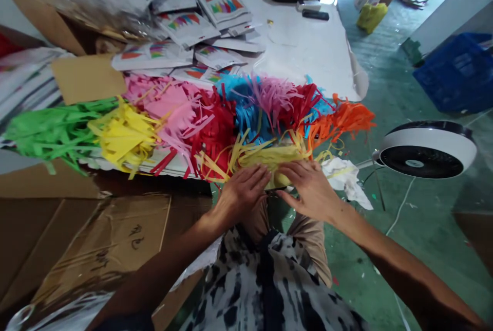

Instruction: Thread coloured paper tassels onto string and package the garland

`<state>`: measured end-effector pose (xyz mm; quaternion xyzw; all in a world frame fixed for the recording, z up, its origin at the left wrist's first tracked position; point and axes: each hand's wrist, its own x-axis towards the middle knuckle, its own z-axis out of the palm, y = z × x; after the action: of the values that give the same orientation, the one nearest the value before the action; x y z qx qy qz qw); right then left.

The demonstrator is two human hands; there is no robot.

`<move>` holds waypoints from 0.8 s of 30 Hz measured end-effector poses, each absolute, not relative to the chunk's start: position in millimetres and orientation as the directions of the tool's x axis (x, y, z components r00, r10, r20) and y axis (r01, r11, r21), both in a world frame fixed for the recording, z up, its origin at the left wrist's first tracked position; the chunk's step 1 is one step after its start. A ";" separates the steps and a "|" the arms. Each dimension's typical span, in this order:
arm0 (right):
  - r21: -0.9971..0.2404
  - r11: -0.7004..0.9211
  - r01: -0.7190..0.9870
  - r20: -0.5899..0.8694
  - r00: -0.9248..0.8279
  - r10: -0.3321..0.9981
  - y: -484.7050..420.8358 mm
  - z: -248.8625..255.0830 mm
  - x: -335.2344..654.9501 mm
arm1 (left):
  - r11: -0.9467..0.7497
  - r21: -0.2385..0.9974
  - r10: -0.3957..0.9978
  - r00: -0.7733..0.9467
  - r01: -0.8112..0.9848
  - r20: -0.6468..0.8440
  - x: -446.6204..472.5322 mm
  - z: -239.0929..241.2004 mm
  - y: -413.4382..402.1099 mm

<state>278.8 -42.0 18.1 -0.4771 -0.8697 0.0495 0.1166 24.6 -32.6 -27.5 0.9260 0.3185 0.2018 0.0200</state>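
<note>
A pale yellow sheet of tissue paper with fringed ends (275,159) lies at the table's front edge. My left hand (243,189) rests on its near left part, fingers stretched out and lying flat. On the right side of the same paper, my right hand (306,187) is open, its thumb apart from the fingers. Just beyond my hands runs a row of fringed tissue bundles: green (61,128), yellow (125,133), pink (173,110), red (215,125), blue (252,120) and orange (339,120). What lies under my palms is hidden.
Several printed packets (188,28) are piled at the back left of the white table (308,48). A dark phone-like object (315,14) lies farther back. Cardboard boxes (131,238) stand below left. A round fan (427,148) is close on the right, a blue crate (458,71) beyond.
</note>
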 end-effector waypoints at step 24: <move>-0.133 0.462 0.877 0.063 -0.457 0.887 -58.3 -0.8 269.1 | -0.298 0.127 0.947 0.276 0.946 0.165 -14.7 21.9 -51.4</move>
<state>269.1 -58.3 -0.8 -0.5172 -0.8527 0.0403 0.0616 -14.7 -51.4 21.9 0.7987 0.5926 0.1048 0.0020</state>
